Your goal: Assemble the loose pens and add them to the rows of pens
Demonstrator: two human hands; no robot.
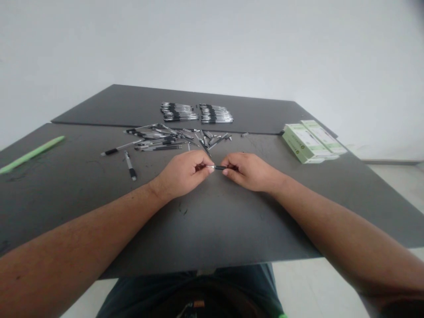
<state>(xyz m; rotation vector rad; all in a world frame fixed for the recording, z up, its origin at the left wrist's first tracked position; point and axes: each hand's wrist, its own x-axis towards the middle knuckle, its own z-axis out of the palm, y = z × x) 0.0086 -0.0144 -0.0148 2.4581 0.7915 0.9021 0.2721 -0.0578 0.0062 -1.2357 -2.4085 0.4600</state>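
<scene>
Between my two hands, over the middle of the dark grey table (212, 221), is a slim pen (218, 167) with a black grip. My left hand (187, 173) pinches its left end, and my right hand (248, 171) is closed round its right end. Fingers cover both ends of the pen. Just beyond my hands lies a loose heap of pens and pen parts (159, 140), some clear, some black. Nearer my left forearm, a single clear pen barrel with a black grip (130, 165) lies apart.
Two neat rows of pens, a left row (179, 111) and a right row (216, 113), lie at the back. Green and white boxes (308, 141) stand at the right. A long light green stick-like object (33, 153) lies far left. A seam crosses the table.
</scene>
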